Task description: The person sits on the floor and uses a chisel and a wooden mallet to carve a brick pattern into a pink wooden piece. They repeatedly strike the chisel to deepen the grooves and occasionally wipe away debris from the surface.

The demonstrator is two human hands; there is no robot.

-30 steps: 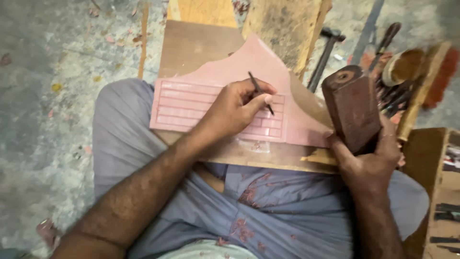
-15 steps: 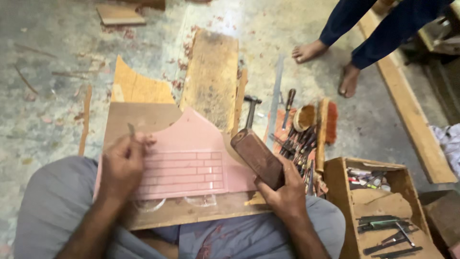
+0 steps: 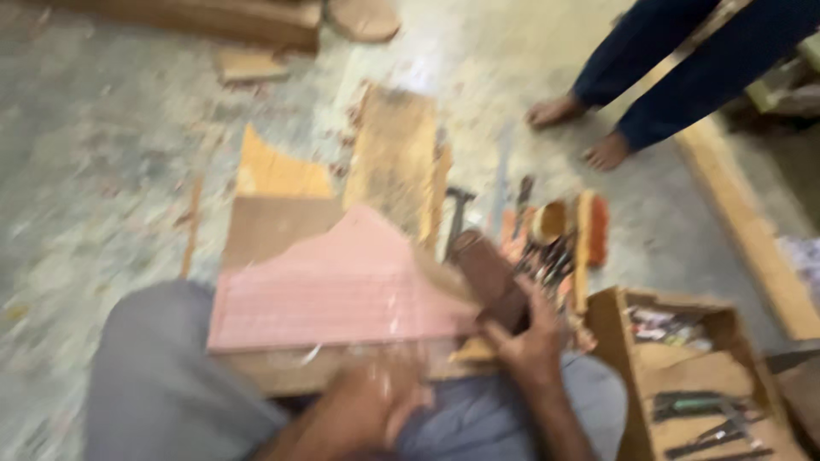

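I see the right hand [image 3: 530, 337] wrapped around a dark brown wooden mallet block [image 3: 489, 277], fingers closed about its lower end, the block tilted over the right edge of the pink patterned sheet [image 3: 329, 290]. The sheet lies flat on a wooden board [image 3: 273, 226] across the person's lap. The left hand [image 3: 376, 401] is at the near edge of the board, heavily blurred; I cannot tell whether its fingers are spread, pressed together or pinching a tool.

Just right of the mallet, loose hand tools [image 3: 551, 252] lie on the floor, with a hammer [image 3: 457, 218] beside a plank [image 3: 397, 166]. An open wooden toolbox [image 3: 683, 376] sits at lower right. Another person's bare feet [image 3: 581, 128] stand well apart, at the top right.

My judgement: carving work on the sheet is in hand. Done well, it needs the board steady on the knees, the cutting edge seated on a line before any strike, and light, square blows from the mallet.
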